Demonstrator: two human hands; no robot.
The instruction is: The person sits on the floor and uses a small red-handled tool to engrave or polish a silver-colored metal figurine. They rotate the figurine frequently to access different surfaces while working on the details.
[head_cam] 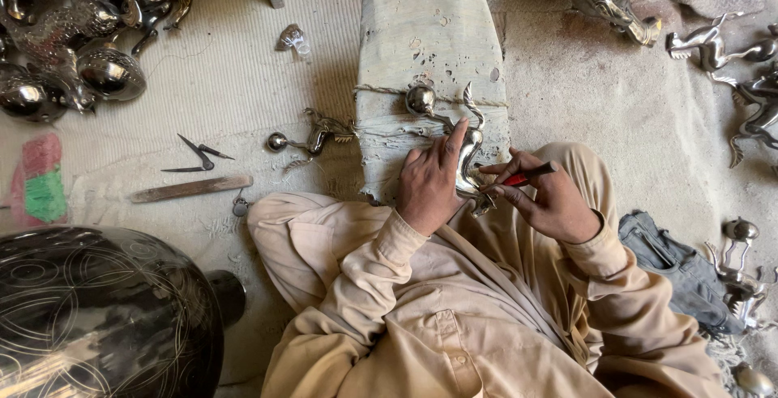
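Observation:
A shiny metal horse figurine [463, 148] with a ball at one end lies on a worn wooden block [429, 33], under a cord tied across the block. My left hand [428, 186] presses down on the figurine, fingers spread over its body. My right hand [547, 199] grips a small red-handled engraving tool [527, 176], its tip touching the figurine near the block's front edge. My beige-sleeved arms and lap fill the bottom of the view.
Another horse figurine [312, 139], metal dividers [198, 155] and a flat file [190, 189] lie on the cloth to the left. Polished figurines pile at top left [73, 33] and along the right [713, 45]. A large engraved dark vessel [97, 309] stands at bottom left.

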